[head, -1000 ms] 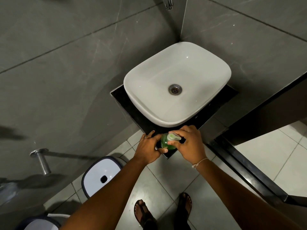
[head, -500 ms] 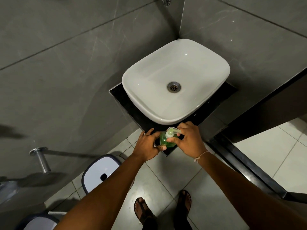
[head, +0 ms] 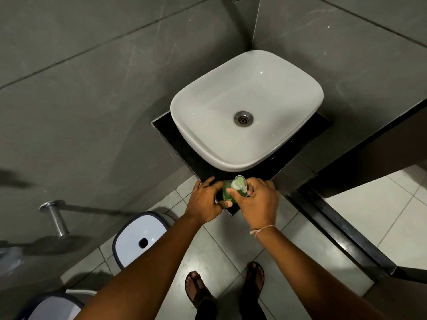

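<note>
A green soap bottle with a pale pump head stands on the near corner of a black counter, just in front of a white basin. My left hand grips the bottle's body from the left, thumb across its front. My right hand comes from the right, with its fingers curled round the pump head. The lower part of the bottle is hidden behind both hands.
Grey tiled walls meet in a corner behind the basin. A white bin with a dark rim stands on the floor at lower left, below a metal wall peg. A dark threshold runs along the right. My sandalled feet stand on pale tiles.
The view has shifted slightly toward the basin. Both hands stay on the bottle, and the pump head has turned a little under my right hand's fingers.
</note>
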{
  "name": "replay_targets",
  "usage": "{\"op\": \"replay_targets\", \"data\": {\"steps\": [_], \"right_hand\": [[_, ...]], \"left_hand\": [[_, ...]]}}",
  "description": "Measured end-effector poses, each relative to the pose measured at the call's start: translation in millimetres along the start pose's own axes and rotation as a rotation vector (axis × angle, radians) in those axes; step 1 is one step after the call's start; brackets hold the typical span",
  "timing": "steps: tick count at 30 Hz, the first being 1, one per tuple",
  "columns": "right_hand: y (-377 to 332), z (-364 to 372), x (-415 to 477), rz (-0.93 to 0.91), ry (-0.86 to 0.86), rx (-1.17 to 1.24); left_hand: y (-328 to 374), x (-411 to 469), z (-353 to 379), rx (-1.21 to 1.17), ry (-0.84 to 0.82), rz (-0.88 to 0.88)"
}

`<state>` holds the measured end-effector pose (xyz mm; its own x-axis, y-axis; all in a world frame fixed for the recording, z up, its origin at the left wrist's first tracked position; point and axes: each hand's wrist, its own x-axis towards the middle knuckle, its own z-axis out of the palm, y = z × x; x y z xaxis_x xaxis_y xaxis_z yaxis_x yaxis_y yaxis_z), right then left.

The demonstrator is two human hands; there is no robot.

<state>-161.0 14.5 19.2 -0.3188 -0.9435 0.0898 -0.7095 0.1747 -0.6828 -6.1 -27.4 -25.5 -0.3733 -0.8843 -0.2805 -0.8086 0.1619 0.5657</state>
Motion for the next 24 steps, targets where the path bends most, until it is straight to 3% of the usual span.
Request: {"op": "replay_targets", "data": {"steps": [10, 20, 24], "right_hand": [[18, -10, 11, -0.143, -0.268, 0.191], [-7, -2, 11, -0.047, -0.105, -0.002], [-4, -12, 21, -0.073, -0.250, -0.029]], "left_hand": [[2, -1, -4, -0.028, -0.012, -0.001], [3, -1, -5, -0.013, -0.017, 0.001], [1, 1, -4, -0.020, -0.013, 0.006]]}}
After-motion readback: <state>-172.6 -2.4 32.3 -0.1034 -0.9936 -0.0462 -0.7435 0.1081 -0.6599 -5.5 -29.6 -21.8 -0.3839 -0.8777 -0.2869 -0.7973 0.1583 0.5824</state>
